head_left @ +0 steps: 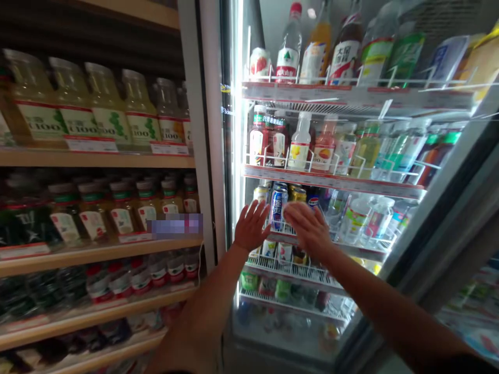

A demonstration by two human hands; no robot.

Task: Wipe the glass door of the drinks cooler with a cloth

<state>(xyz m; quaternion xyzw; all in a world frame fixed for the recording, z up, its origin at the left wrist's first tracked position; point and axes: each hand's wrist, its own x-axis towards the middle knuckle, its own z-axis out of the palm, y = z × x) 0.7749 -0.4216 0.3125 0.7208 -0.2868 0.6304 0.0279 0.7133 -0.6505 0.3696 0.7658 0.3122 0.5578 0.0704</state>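
Note:
Both of my arms reach into a lit drinks fridge. My left hand [252, 226] hangs before the third shelf with its fingers spread and nothing in it. Just right of its fingertips stands a blue can [278, 203], upright behind the wire rail. My right hand [310, 228], somewhat blurred, is held out flat to the right of that can, also holding nothing. A gold can [299, 195] and a dark blue Pepsi can [313, 197] show behind its fingers, partly covered. Whether either hand touches a can is hard to tell.
Upper fridge shelves [335, 179] carry rows of juice and soda bottles behind wire guards. The fridge door [413, 228] slants along the right. To the left, past a grey frame post [202, 130], wooden shelves [97, 158] hold many large juice bottles [105, 104].

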